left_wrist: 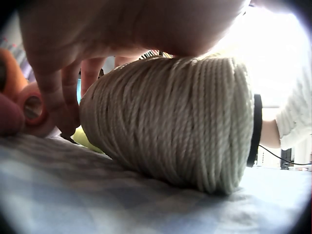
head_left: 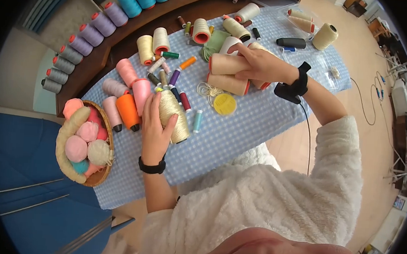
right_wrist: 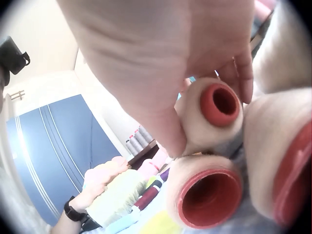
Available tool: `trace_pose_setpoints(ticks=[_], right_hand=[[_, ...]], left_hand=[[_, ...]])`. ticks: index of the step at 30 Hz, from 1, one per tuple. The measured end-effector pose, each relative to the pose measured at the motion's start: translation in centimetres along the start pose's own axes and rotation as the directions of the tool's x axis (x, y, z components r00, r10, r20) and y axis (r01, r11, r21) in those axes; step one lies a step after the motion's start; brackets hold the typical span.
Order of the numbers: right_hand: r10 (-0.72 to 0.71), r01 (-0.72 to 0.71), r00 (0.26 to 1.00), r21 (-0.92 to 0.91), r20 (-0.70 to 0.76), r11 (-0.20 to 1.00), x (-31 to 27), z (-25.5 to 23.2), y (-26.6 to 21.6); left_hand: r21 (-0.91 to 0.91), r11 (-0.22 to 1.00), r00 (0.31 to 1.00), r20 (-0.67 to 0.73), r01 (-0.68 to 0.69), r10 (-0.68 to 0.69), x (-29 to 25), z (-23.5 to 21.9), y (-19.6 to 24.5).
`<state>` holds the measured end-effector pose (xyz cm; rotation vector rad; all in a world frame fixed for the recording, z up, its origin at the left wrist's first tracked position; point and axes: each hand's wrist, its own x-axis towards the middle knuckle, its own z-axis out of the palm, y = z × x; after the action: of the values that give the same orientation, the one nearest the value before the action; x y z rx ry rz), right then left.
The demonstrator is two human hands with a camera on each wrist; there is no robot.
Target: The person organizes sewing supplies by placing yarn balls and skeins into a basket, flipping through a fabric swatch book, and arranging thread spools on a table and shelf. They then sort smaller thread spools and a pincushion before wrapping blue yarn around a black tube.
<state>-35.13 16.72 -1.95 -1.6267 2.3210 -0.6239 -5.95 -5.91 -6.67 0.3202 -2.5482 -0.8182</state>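
Observation:
My left hand [head_left: 154, 132] curls over a cone of cream cord [head_left: 175, 119] lying on its side near the front of the table. In the left wrist view the palm lies across the top of the cord cone [left_wrist: 170, 122], fingers reaching down its far side. Farther right, my right hand [head_left: 267, 65] grips a beige thread cone [head_left: 225, 64] between thumb and fingers. A second beige cone [head_left: 225, 83] lies just below it. The right wrist view shows the held cone's red end [right_wrist: 206, 108] above another cone's wide red opening [right_wrist: 183, 207].
A wicker basket [head_left: 110, 142] of yarn balls stands at the left. Pink cones [head_left: 126, 72], an orange cone [head_left: 127, 111] and several small spools lie between. A yellow round piece [head_left: 225, 104] is near the front edge. Lilac cones [head_left: 91, 35] line the back shelf.

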Motion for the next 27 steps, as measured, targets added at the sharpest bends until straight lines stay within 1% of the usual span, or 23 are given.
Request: trace_pose_setpoints(ticks=[1,2,5,6,7,9,11,12,13,14,15,16,17,19,22,25,26,27], right_hand=[[-0.001,0.002,1.000,0.051,-0.009,0.999,0.3,0.0,0.3],[-0.113,0.122,0.986,0.069,-0.124,0.990,0.6,-0.2,0.6],[-0.131,0.162,0.946,0.082,-0.298,0.983,2.0,-2.6,0.9],[-0.114,0.130,0.931,0.024,-0.347,0.991,3.2,-3.5,2.0],[-0.095,0.117,0.904,0.028,-0.417,0.993,4.4,-4.3,3.2],[0.012,0.039,0.897,0.108,-0.441,0.993,6.9,-6.6,4.7],[-0.158,0.045,0.799,-0.204,-0.580,0.978,9.8,-8.5,8.6],[0.048,-0.164,0.861,-0.187,-0.506,0.969,10.7,-10.7,7.6],[-0.035,-0.115,0.821,-0.226,-0.569,0.967,12.2,-11.1,10.0],[-0.059,-0.130,0.771,-0.249,-0.634,0.960,14.1,-11.8,12.1],[-0.084,-0.147,0.719,-0.269,-0.690,0.952,15.2,-12.2,12.7],[-0.044,-0.216,0.720,-0.284,-0.693,0.934,16.1,-13.0,13.4],[0.012,-0.302,0.720,-0.298,-0.694,0.906,16.4,-13.6,12.4],[0.016,-0.448,0.721,-0.448,-0.693,0.774,17.9,-14.7,12.5],[0.053,-0.477,0.717,-0.435,-0.695,0.764,20.3,-16.0,15.1],[0.061,-0.422,0.707,-0.351,-0.705,0.836,19.3,-16.7,14.8],[-0.045,-0.279,0.692,-0.325,-0.720,0.904,18.3,-16.8,15.0],[-0.096,-0.264,0.648,-0.341,-0.755,0.902,17.6,-16.8,15.8]], left_hand=[[0.003,1.000,1.000,0.001,0.000,0.000,0.0,0.0,0.0],[0.008,1.000,1.000,0.003,-0.001,0.001,0.0,0.0,-0.1],[0.019,1.000,1.000,0.007,0.001,-0.001,-0.1,0.0,-0.2],[0.018,1.000,1.000,0.006,0.003,-0.003,-0.1,0.0,-0.1],[0.017,1.000,1.000,0.006,0.005,-0.005,-0.1,0.0,-0.1],[0.004,1.000,1.000,0.010,0.015,-0.015,-0.1,0.0,0.0],[0.000,1.000,0.999,0.016,0.029,-0.029,-0.1,-0.1,0.1],[0.003,0.999,0.999,0.020,0.037,-0.037,-0.1,-0.1,0.1],[0.007,0.999,0.999,0.024,0.044,-0.044,-0.1,-0.2,0.1],[0.006,0.999,0.998,0.028,0.049,-0.049,0.0,-0.2,0.1],[0.003,0.998,0.998,0.034,0.058,-0.058,0.0,-0.3,0.1],[0.000,0.998,0.997,0.040,0.068,-0.068,0.0,-0.3,0.2],[-0.004,0.997,0.996,0.044,0.079,-0.078,0.0,-0.3,0.2],[-0.010,0.995,0.994,0.054,0.099,-0.099,0.0,-0.4,0.3],[-0.017,0.994,0.992,0.069,0.109,-0.108,0.1,-0.5,0.2],[-0.027,0.992,0.990,0.080,0.120,-0.118,0.1,-0.4,0.2],[-0.024,0.992,0.988,0.089,0.126,-0.124,0.2,-0.5,0.3],[-0.024,0.992,0.988,0.090,0.127,-0.124,0.2,-0.5,0.3]])
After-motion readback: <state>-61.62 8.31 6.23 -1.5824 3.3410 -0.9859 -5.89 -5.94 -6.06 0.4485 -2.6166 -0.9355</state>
